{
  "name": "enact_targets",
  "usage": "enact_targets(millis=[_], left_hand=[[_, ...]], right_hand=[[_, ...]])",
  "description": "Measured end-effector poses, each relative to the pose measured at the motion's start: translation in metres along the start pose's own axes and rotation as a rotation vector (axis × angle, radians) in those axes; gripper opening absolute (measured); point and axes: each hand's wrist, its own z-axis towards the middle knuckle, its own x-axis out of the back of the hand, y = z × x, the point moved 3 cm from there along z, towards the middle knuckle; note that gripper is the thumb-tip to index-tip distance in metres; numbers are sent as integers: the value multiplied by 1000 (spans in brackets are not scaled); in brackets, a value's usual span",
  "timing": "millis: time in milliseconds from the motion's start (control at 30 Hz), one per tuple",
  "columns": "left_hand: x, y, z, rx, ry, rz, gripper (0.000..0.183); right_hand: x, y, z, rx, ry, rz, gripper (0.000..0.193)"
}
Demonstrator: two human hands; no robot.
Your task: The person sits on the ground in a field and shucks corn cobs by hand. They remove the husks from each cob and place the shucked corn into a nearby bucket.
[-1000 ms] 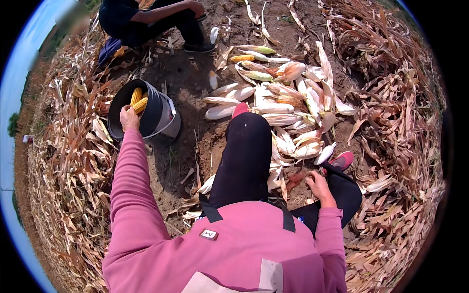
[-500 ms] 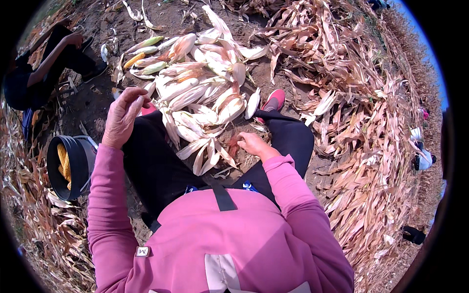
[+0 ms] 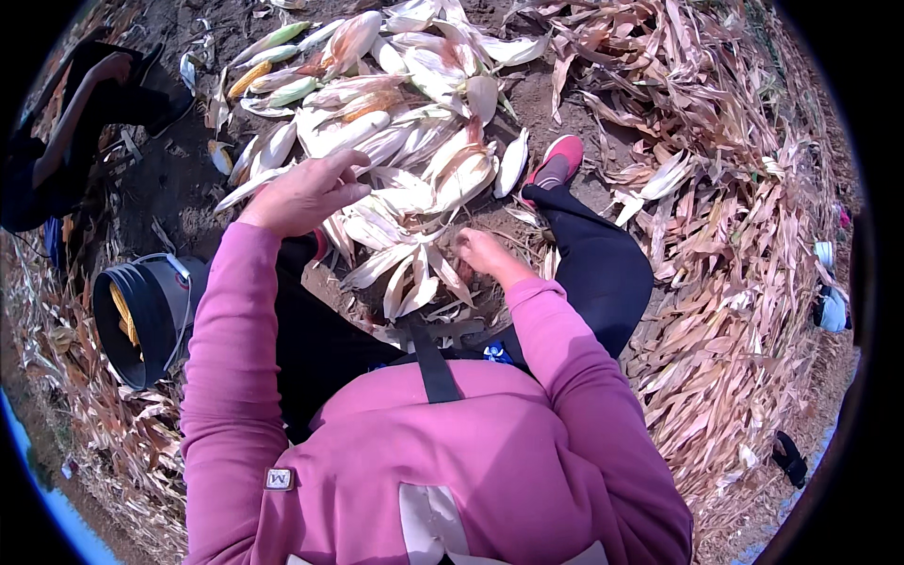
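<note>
My left hand (image 3: 306,196) hovers over the near left part of a pile of corn ears in pale husks (image 3: 414,141). Its fingers are apart and nothing shows in them. My right hand (image 3: 483,252) is low between my knees, fingers curled, beside a peeled-back corn husk (image 3: 414,281) splayed toward me. Whatever its fingertips may hold is too small to make out. A bare yellow ear of corn (image 3: 249,79) shows at the pile's far left edge. To my left, a bucket (image 3: 141,311) with a dark rim lies tipped, with yellow corn ears (image 3: 123,315) inside.
A broad heap of dry corn husks and leaves (image 3: 716,311) covers the ground on the right. At the far left sits another person in dark clothes (image 3: 85,122). My red shoe (image 3: 562,158) stands at the pile's right side. A single husked ear (image 3: 511,162) lies beside it.
My left hand has moved right, from near my left knee to over the pile. My right hand has shifted slightly up toward the splayed husk. The view has shifted a little.
</note>
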Motion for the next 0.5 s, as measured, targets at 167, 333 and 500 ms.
enact_targets(millis=[167, 333, 500], left_hand=[[17, -2, -6, 92, 141, 28, 36], [22, 5, -27, 57, 204, -69, 33], [47, -33, -51, 150, 676, -492, 28]], right_hand=[[-21, -9, 23, 27, -20, 90, 25], [-18, -49, 61, 124, 114, 116, 23], [-24, -65, 114, 166, 152, -49, 22]])
